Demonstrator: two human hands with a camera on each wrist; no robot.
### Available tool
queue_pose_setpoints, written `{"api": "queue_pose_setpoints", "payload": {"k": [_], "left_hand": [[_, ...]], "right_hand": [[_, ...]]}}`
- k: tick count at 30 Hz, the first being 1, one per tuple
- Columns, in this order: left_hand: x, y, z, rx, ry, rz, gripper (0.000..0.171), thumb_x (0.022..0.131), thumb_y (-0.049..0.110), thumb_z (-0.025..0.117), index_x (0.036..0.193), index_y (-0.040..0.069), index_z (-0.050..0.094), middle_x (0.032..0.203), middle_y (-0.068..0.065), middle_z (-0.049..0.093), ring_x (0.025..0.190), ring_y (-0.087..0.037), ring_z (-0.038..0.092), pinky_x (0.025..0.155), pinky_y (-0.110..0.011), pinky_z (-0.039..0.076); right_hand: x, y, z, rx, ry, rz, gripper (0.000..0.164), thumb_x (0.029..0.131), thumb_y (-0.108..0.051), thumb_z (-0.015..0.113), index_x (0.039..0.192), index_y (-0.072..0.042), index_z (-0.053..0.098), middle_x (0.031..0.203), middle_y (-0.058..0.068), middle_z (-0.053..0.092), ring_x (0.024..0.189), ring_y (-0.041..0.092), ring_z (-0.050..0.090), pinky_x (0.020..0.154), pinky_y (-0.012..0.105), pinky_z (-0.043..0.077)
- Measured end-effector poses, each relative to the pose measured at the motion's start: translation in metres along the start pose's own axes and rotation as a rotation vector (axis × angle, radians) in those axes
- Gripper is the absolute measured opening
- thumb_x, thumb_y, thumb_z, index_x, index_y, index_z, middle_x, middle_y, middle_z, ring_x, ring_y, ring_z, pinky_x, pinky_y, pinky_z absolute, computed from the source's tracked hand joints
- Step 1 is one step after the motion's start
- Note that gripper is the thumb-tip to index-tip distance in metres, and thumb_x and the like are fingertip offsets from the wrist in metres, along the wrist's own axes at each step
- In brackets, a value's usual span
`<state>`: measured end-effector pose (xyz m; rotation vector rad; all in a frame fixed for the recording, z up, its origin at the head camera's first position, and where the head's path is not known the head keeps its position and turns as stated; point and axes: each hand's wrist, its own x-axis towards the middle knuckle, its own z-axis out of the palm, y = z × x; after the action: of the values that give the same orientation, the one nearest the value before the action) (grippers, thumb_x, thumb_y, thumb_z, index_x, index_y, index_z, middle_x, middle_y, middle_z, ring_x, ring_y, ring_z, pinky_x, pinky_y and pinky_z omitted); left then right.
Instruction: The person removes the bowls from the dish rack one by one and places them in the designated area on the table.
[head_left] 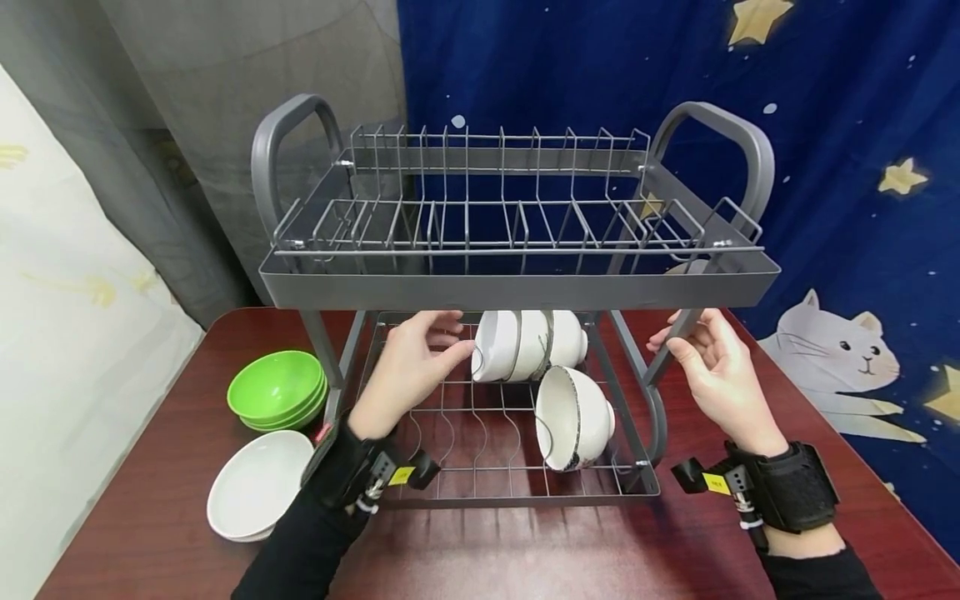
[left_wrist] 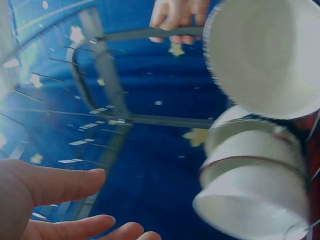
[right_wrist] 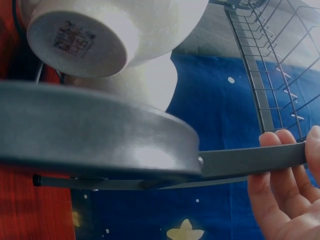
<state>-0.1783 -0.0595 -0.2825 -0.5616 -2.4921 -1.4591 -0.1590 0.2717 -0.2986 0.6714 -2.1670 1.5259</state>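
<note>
Four racked bowls (head_left: 592,421), one rack (head_left: 517,292), two dish stacks (head_left: 273,387), two hands (head_left: 408,362).

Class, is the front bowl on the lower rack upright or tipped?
Tipped: the front bowl shows its mouth facing sideways, not up.

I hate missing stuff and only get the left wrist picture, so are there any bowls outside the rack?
Observer: Yes, a stack of green bowls stands on the table beside the rack.
Operator: Cool! What's next to the green ones?
Observer: A white dish rests on the table in front of them.
Operator: And do the white bowls in the rack have anything on their bottoms?
Observer: At least one does: the right wrist view shows a printed mark there.
</note>
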Motion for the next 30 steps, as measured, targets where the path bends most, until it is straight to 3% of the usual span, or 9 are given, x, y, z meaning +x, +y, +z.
{"api": "queue_pose_setpoints", "payload": {"k": [5, 11, 21, 30], "left_hand": [[0.019, -0.016, 0.023, -0.014, -0.071, -0.074, 0.043, 0.084, 0.016, 0.065, 0.121, -0.004, 0.053, 0.109, -0.018, 0.061, 0.098, -0.027, 0.063, 0.082, -0.035, 0.052], [0.032, -0.033, 0.048, -0.011, -0.082, -0.182, 0.04, 0.082, 0.017, 0.068, 0.115, -0.001, 0.057, 0.102, -0.015, 0.065, 0.093, -0.027, 0.063, 0.078, -0.035, 0.052], [0.035, -0.035, 0.067, 0.008, -0.056, -0.128, 0.032, 0.081, 0.011, 0.068, 0.108, -0.005, 0.061, 0.095, -0.017, 0.066, 0.083, -0.025, 0.065, 0.068, -0.03, 0.054], [0.035, -0.041, 0.073, -0.086, -0.033, -0.143, 0.027, 0.083, 0.001, 0.064, 0.107, -0.009, 0.059, 0.092, -0.02, 0.065, 0.087, -0.029, 0.063, 0.076, -0.033, 0.053]], "right_hand": [[0.0, 0.002, 0.001, -0.02, 0.0, 0.01, 0.019, 0.093, 0.004, 0.045, 0.109, -0.007, 0.046, 0.093, 0.003, 0.059, 0.09, 0.008, 0.06, 0.081, 0.013, 0.047], [-0.002, 0.003, 0.001, -0.056, 0.013, 0.014, 0.02, 0.093, 0.004, 0.046, 0.11, -0.007, 0.046, 0.092, 0.002, 0.059, 0.09, 0.007, 0.061, 0.081, 0.013, 0.047], [0.0, 0.002, 0.001, -0.023, 0.013, 0.0, 0.02, 0.092, 0.005, 0.046, 0.11, -0.006, 0.047, 0.092, 0.004, 0.059, 0.09, 0.008, 0.061, 0.081, 0.013, 0.047], [-0.001, 0.001, 0.001, -0.025, 0.016, -0.017, 0.021, 0.092, 0.006, 0.046, 0.11, -0.005, 0.046, 0.093, 0.005, 0.059, 0.09, 0.009, 0.061, 0.081, 0.013, 0.047]]}}
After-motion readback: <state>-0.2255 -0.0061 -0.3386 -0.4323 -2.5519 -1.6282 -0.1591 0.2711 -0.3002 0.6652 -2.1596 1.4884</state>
